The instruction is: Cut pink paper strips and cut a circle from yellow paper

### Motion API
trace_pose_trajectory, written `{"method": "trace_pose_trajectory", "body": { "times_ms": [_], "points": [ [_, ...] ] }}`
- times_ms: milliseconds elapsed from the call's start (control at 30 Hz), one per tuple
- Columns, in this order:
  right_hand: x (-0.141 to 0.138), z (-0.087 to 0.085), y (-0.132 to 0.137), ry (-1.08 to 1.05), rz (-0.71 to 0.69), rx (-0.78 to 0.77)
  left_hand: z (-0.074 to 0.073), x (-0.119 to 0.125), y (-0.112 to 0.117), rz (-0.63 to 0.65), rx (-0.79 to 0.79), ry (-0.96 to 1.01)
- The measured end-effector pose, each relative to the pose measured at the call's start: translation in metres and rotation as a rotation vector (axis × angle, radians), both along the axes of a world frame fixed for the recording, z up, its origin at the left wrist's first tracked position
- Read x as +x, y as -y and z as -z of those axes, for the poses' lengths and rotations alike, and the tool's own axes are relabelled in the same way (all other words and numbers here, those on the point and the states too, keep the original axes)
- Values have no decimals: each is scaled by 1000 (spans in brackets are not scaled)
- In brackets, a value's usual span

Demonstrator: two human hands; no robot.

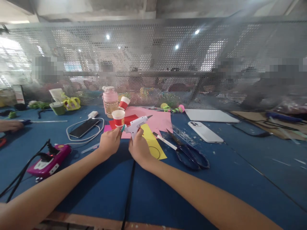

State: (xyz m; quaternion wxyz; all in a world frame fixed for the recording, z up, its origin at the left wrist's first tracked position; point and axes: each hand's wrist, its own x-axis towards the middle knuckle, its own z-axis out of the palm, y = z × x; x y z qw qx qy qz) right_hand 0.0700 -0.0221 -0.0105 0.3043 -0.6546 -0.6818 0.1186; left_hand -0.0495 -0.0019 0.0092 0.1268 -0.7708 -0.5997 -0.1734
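Observation:
My right hand [140, 148] is wrapped round the handle of a white glue gun [136, 125], its dark nozzle pointing up to the right. At the gun's rear end, the closed fingers of my left hand [110, 140] pinch a small teal stick [123, 128]; whether it sits inside the gun I cannot tell. Just beyond my left fingers a red and white paper cup [118, 117] stands upright. Pink paper [158, 119] and a yellow sheet [153, 140] with a drawn circle lie beyond and beside the gun. A white marker [168, 142] rests against dark-handled scissors [189, 155].
A pink bottle [110, 102] and a second paper cup [124, 103] stand behind. At left lie a black phone [84, 127] with a white cable and a purple power strip [50, 161]. A white phone [205, 132] lies right. Another person's hand [11, 126] shows at far left.

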Motion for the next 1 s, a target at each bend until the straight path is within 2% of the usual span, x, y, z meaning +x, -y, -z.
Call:
{"method": "trace_pose_trajectory", "body": {
  "times_ms": [267,533,633,800,1000],
  "points": [
    [-1,-1,1,36,-28,-7,4,-1,-1,63,16,115],
    [0,0,2,28,-38,-6,5,-2,-3,223,-15,365],
    [0,0,0,-6,-24,10,5,-1,-5,209,-22,308],
    [3,-2,-5,-122,32,44,4,-1,-7,45,54,129],
    [3,-1,-4,-129,43,48,6,0,-6,55,-3,33]
  ]
}}
